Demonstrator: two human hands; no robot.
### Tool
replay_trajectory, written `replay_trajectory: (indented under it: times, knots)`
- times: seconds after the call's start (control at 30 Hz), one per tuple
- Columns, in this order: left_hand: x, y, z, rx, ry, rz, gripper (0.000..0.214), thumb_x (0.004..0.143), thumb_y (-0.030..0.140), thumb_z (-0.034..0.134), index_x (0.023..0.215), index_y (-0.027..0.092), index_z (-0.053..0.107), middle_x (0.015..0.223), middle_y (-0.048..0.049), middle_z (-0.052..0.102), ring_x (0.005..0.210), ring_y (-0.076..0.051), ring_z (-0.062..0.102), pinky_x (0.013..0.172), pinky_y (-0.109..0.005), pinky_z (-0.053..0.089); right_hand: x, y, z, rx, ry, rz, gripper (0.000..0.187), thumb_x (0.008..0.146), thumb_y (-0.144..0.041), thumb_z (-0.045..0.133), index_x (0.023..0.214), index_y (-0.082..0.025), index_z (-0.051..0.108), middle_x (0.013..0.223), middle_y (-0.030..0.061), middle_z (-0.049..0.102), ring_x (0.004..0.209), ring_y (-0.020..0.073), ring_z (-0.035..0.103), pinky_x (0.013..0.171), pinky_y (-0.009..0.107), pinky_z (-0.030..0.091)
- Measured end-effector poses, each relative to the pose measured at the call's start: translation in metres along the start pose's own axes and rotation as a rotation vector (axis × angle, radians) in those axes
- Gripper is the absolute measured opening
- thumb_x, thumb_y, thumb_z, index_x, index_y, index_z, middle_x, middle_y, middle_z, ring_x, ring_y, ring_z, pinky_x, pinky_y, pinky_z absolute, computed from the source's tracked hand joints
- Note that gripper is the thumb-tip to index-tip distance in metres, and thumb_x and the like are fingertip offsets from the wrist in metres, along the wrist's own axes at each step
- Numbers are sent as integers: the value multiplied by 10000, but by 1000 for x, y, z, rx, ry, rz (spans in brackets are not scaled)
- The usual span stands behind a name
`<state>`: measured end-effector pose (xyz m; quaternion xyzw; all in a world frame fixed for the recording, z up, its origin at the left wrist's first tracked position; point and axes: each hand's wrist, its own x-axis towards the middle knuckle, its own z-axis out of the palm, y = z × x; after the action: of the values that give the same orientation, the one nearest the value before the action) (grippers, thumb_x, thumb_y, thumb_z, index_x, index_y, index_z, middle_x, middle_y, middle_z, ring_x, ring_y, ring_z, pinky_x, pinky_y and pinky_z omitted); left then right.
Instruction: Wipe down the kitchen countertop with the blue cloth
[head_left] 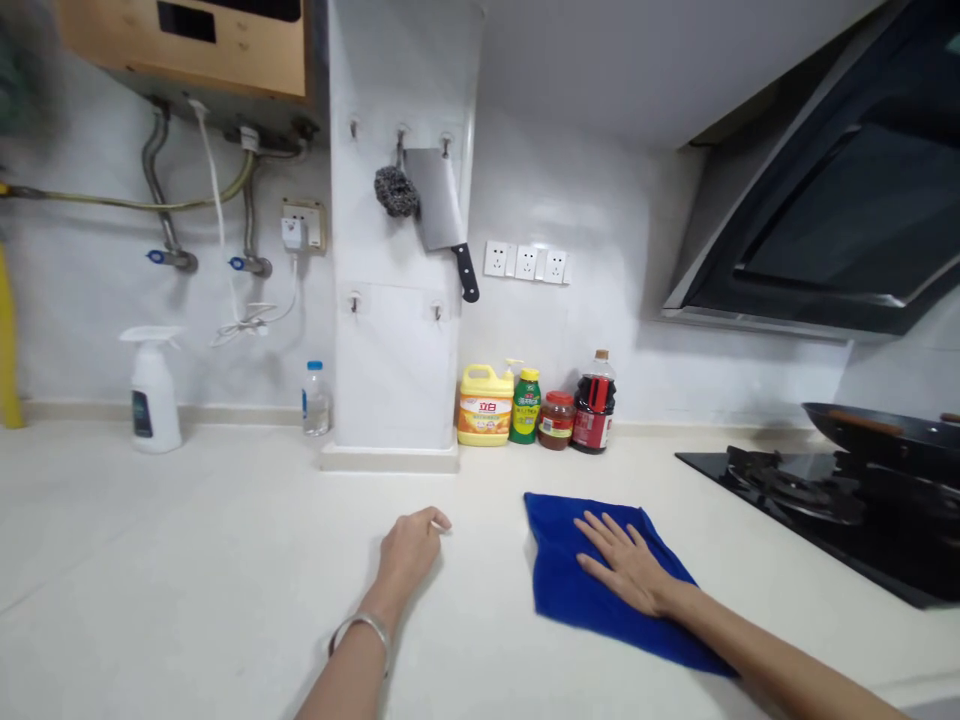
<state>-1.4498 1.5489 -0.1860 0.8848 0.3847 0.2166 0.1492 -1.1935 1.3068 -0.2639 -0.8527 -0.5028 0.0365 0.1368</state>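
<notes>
A blue cloth [562,560] lies spread on the white countertop [247,580], its left edge slightly rumpled. My right hand [622,565] presses flat on top of it, palm down with the fingers spread. To the left of the cloth, my left hand [411,548] is loosely curled over the bare counter, apart from the cloth. Its index finger juts out a little and nothing shows in it; the other fingertips are hidden beneath. A silver bangle [360,630] circles my left wrist.
Along the wall stand a yellow detergent jug [485,405], a green bottle [525,405], a red-lidded jar [556,420], a dark sauce bottle [594,405], a water bottle [316,400] and a white spray bottle [154,390]. A cleaver [437,200] hangs above. A gas stove [810,500] with a wok [885,430] is right.
</notes>
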Motion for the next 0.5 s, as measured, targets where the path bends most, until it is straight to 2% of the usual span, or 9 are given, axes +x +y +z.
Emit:
replay_trajectory:
  times: [0.1, 0.17, 0.23, 0.37, 0.5]
  knots:
    - [0, 2, 0, 2, 32, -5, 472, 894, 89, 356, 1017, 290, 766, 945, -57, 753, 978, -238, 673, 787, -313, 414, 29, -17, 5, -67, 4, 184, 793, 976, -713, 233, 1626, -262, 163, 1688, 38, 91, 1555, 365, 43, 1223, 676, 70]
    - [1, 3, 0, -1, 61, -18, 461, 899, 100, 367, 1032, 297, 762, 937, -59, 751, 969, -235, 675, 783, -313, 413, 44, -39, 6, -77, -5, 209, 806, 979, -702, 233, 1629, -234, 145, 1689, 53, 75, 1552, 383, 41, 1213, 689, 75]
    - [1, 5, -1, -3, 96, -36, 441, 900, 113, 383, 1043, 296, 758, 934, -62, 750, 967, -237, 675, 779, -315, 415, 54, -68, 7, -64, -13, 173, 810, 982, -691, 228, 1630, -214, 144, 1690, 65, 65, 1551, 389, 35, 1211, 690, 68]
    - [0, 9, -8, -1, 166, -61, 418, 898, 128, 394, 1045, 291, 751, 914, -64, 750, 955, -247, 680, 772, -323, 427, 67, -139, 11, -11, -34, 13, 849, 970, -709, 229, 1630, -181, 141, 1689, 94, 44, 1544, 415, -3, 1200, 706, 15]
    - [-2, 11, -18, -1, 215, -40, 411, 918, 154, 374, 1059, 284, 738, 950, -51, 757, 971, -250, 685, 807, -334, 455, 64, -210, 19, 55, -33, -101, 849, 980, -687, 194, 1626, -139, 150, 1682, 148, 27, 1527, 459, -50, 1169, 738, -58]
